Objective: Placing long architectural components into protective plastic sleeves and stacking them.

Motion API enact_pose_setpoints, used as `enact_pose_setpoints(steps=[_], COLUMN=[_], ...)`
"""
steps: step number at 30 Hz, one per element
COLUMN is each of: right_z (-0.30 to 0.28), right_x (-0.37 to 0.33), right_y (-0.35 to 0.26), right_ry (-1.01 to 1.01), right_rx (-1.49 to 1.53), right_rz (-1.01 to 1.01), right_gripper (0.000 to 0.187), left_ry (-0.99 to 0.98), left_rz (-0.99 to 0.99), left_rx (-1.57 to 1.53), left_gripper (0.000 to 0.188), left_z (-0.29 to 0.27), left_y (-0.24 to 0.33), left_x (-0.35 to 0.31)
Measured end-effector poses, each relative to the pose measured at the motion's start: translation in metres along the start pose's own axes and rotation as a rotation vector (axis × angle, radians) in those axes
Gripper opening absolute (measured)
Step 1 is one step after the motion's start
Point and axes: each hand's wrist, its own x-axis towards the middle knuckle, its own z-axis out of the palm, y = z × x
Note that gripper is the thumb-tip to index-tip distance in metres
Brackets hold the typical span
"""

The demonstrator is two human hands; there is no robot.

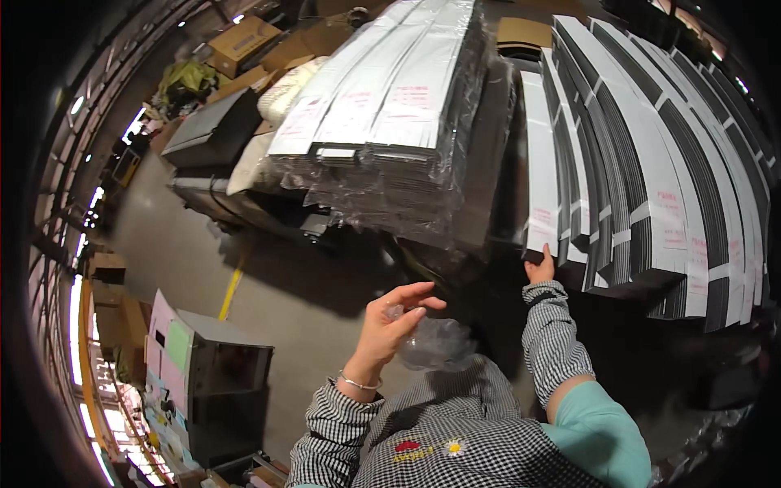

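My right hand (540, 268) grips the near end of a long, narrow bundle of dark strips (539, 171) with a white sheet on top. Its thumb lies on the white sheet, and the other fingers are mostly hidden under the end. In front of my body, my left hand (389, 327) is raised with bent fingers around a crumpled piece of clear plastic film (438, 345), which hangs beside the thumb. The left fingertips point right and touch no bundle. More long bundles (663, 179) with white bands lie side by side to the right.
A film-wrapped stack of white-topped strips (366, 106) stands ahead, left of the bundles. Farther left are a dark grey box-like thing (213, 126) and a cardboard box (244, 45). A grey cabinet (228, 370) stands at lower left, beyond the concrete floor (305, 358) with its yellow line (233, 289).
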Motion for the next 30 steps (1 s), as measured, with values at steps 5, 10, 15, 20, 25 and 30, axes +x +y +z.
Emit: enact_pose_setpoints(steps=[5, 10, 15, 20, 25, 30], right_z=[-0.008, -0.074, 0.051, 0.068, 0.030, -0.012], right_x=[-0.097, -0.257, -0.421, -0.415, -0.415, -0.400], right_y=[0.042, 0.067, 0.033, 0.007, 0.005, -0.005], right_ry=[0.029, 0.272, -0.737, -0.436, -0.597, -0.702], right_rx=[0.051, -0.781, -0.748, -0.727, -0.522, -0.192], right_rz=[0.030, 0.209, -0.164, -0.443, -0.119, 0.461], right_gripper=[0.040, 0.060, 0.032, 0.017, 0.030, 0.027], left_ry=[0.090, 0.109, 0.052, -0.063, -0.126, -0.098], left_rz=[0.062, 0.081, 0.038, 0.109, -0.417, -0.533], left_rx=[-0.027, -0.078, -0.086, 0.041, -0.118, -0.616], left_gripper=[0.038, 0.036, 0.033, 0.023, 0.014, 0.034], left_z=[0.008, 0.008, 0.031, 0.050, 0.035, 0.052], left_y=[-0.005, -0.020, -0.038, -0.058, -0.125, -0.146], left_x=[-0.026, -0.022, -0.009, -0.011, -0.033, -0.050])
